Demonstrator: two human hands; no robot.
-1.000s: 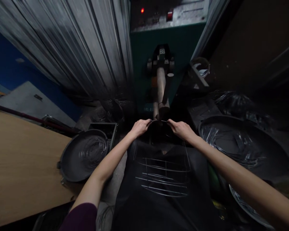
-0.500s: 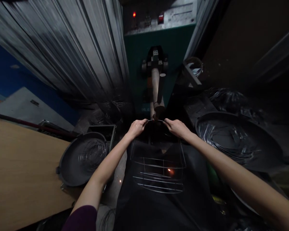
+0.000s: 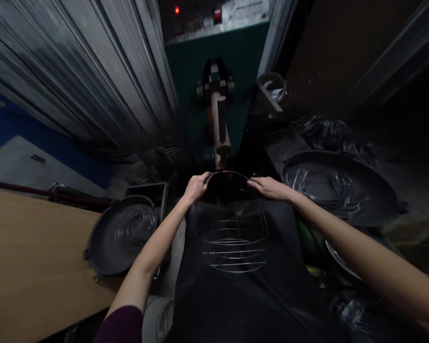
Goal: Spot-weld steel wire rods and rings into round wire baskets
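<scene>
My left hand (image 3: pixel 198 186) pinches one side of a thin, curved metal wire (image 3: pixel 236 173). On its other side, the fingers of my right hand (image 3: pixel 270 187) are closed on the same wire. The top of the curve touches or lies just under the electrode tip (image 3: pixel 221 161) of a machine that looks like a spot welder (image 3: pixel 219 112), and a small red glow shows there. Below my hands, a wire rack (image 3: pixel 232 243) with curved rims and straight bars rests over the dark apron (image 3: pixel 229 300) on my lap. Darkness hides the lower electrode.
A round black pan (image 3: pixel 96 247) with wire pieces stands on the left beside a wooden board (image 3: pixel 32 257). To the right, a larger black pan (image 3: pixel 382 190) holds coiled wires. The machine's panel (image 3: pixel 243 19) has a lit red lamp. Corrugated metal sheeting (image 3: pixel 103 62) rises at the left.
The view has shifted, so the machine sits further left and higher. My hands are wider apart on the wire, showing more of its arc. A red glow shows at the tip; the flying sparks are gone.
</scene>
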